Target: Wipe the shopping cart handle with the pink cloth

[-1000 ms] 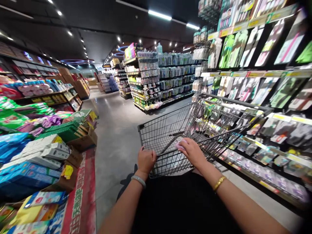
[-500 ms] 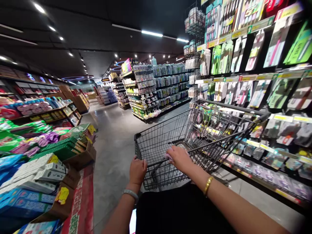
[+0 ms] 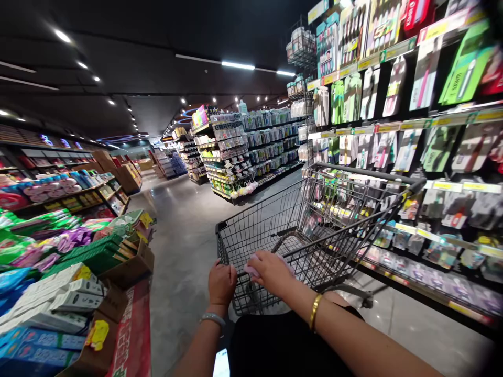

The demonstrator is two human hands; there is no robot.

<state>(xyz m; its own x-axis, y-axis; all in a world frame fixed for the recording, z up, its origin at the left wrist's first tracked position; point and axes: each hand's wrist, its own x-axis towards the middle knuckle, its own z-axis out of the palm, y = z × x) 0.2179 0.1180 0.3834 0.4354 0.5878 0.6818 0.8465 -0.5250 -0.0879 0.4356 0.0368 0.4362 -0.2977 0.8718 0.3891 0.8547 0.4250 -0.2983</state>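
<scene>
A dark grey wire shopping cart (image 3: 251, 220) stands in front of me, its push handle (image 3: 365, 175) on the far right side. My left hand (image 3: 221, 284) is closed at the near left corner of the cart, fingers curled over the rim. A pale pink cloth (image 3: 254, 264) is bunched under my right hand (image 3: 273, 273), which rests closed by the cart's near top rail. Part of the cloth pokes out on both sides of the fingers. Wire basket and seat frame show inside the cart. Below my left wrist a lit phone screen (image 3: 221, 363) is partly visible.
Shelves of hanging toothbrush packs (image 3: 396, 146) rise close on the right. Cardboard boxes of goods (image 3: 129, 262) line the left over a red base (image 3: 133, 330). A display rack (image 3: 226, 152) stands ahead beyond the cart, with grey aisle floor (image 3: 176, 225) between.
My right hand has slid left with the pink cloth, nearer to my left hand. The left hand stays at the cart corner. The view has shifted slightly, showing more of a cart wheel.
</scene>
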